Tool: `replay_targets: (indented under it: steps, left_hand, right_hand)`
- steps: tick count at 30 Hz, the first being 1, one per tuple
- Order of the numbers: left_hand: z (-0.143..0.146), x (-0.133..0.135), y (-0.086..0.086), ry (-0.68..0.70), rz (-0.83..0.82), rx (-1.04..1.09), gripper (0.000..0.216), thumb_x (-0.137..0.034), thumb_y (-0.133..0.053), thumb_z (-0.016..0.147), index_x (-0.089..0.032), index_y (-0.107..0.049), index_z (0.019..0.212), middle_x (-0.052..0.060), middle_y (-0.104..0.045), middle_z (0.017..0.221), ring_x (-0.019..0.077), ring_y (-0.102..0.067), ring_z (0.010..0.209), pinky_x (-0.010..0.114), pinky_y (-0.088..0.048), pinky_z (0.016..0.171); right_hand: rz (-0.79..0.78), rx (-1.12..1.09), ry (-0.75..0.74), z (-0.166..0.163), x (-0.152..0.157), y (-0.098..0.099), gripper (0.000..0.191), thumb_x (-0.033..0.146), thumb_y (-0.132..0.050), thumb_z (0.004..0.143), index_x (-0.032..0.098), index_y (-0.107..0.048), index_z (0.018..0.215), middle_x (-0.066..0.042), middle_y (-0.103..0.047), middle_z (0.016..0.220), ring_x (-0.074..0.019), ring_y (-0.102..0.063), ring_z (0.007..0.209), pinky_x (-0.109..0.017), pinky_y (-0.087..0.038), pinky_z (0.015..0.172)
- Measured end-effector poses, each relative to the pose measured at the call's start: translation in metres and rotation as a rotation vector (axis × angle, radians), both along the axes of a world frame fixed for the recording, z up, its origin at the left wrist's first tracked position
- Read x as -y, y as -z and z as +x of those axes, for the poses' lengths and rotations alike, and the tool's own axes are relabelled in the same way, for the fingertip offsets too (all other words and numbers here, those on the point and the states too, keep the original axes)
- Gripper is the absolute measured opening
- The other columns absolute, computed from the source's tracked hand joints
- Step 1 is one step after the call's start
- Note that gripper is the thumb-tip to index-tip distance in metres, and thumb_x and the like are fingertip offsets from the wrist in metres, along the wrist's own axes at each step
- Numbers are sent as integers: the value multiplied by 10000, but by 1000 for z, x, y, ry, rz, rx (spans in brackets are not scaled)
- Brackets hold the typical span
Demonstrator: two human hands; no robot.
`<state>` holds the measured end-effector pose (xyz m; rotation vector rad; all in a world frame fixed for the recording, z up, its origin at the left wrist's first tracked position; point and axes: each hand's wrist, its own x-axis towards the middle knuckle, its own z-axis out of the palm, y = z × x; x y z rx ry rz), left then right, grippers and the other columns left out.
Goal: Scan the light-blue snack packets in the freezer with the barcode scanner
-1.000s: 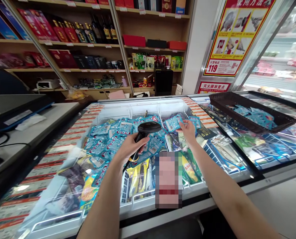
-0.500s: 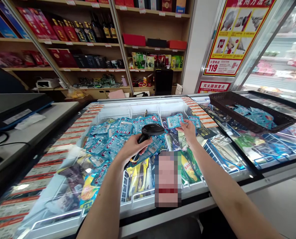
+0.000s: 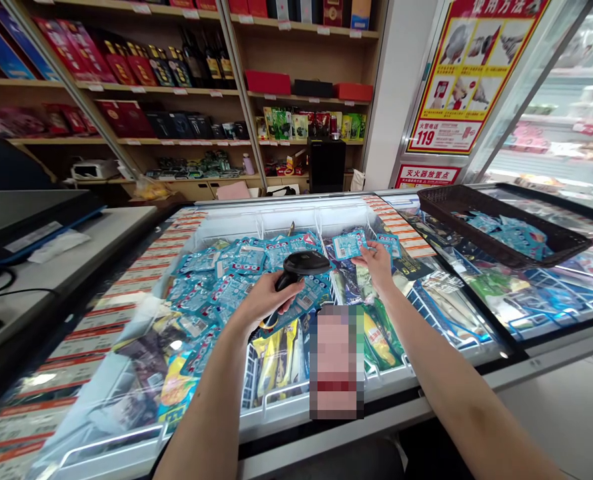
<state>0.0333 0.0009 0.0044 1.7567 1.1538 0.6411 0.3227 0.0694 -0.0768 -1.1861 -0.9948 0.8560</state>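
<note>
My left hand [image 3: 266, 298] is wrapped round the handle of a black barcode scanner [image 3: 306, 262], whose head points right. My right hand [image 3: 378, 263] pinches a small blue packet [image 3: 347, 245] with a printed barcode, held to the right of the scanner and apart from it. Beside my right fingers another blue packet [image 3: 390, 244] shows; whether I hold it too, I cannot tell. Many similar blue packets [image 3: 244, 257] lie in a heap to the left, beyond and below the scanner.
The chest freezer [image 3: 376, 399] with a glass top holds bagged food. A dark brown basket [image 3: 434, 200] with more blue packets stands at the right. A counter [image 3: 121, 230] with a black device is at the left. Stocked shelves [image 3: 176, 87] line the back. A pixelated patch hides the front middle.
Almost nothing differs. The scanner and the packet stay in my hands at nearly the same spots, with only a tiny shift of the view.
</note>
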Motion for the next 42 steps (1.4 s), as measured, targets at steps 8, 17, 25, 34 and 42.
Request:
replay_targets:
  steps: [8,17,25,34,42]
  left_hand:
    - [2,2,-1,-9,30,-19,372,-544,-583,847,-175,-582,806,-14,-558,532,117,-487,458,256,-353,510]
    - [1,0,-3,-127,-16,118,363,-532,-628,817,-176,-568,856,-24,-545,538,112,-466,456,250,-354,493]
    - [-3,-3,-3,-252,-42,209,386,-545,-662,773,-179,-575,861,-29,-525,508,123,-463,456,253,-392,469]
    - [-3,-2,-3,-249,-13,212,375,-533,-653,783,-173,-580,864,-18,-535,523,123,-471,462,253,-391,470]
    - [-4,-1,1,-244,41,204,361,-524,-631,808,-173,-585,880,-14,-540,564,118,-481,478,244,-362,480]
  right_hand:
    - [41,-159,-32,1,-10,11,518,521,-763,676,231,-515,1027,35,-646,697,-244,-738,707,-451,-617,806]
    - [-11,114,169,10,-7,7,459,434,-605,808,182,-509,1179,-33,-683,755,-257,-718,653,-406,-582,674]
    - [-170,722,543,52,1,-8,405,279,-409,886,123,-599,1208,-155,-684,1008,-298,-639,932,-420,-461,861]
    - [-291,1093,427,43,10,-11,558,505,-572,851,168,-575,1296,-219,-496,1385,-412,-413,1264,-566,-352,979]
    - [-364,1100,380,33,15,-21,633,405,-729,737,143,-551,1285,-255,-457,1415,-464,-359,1334,-633,-307,1010]
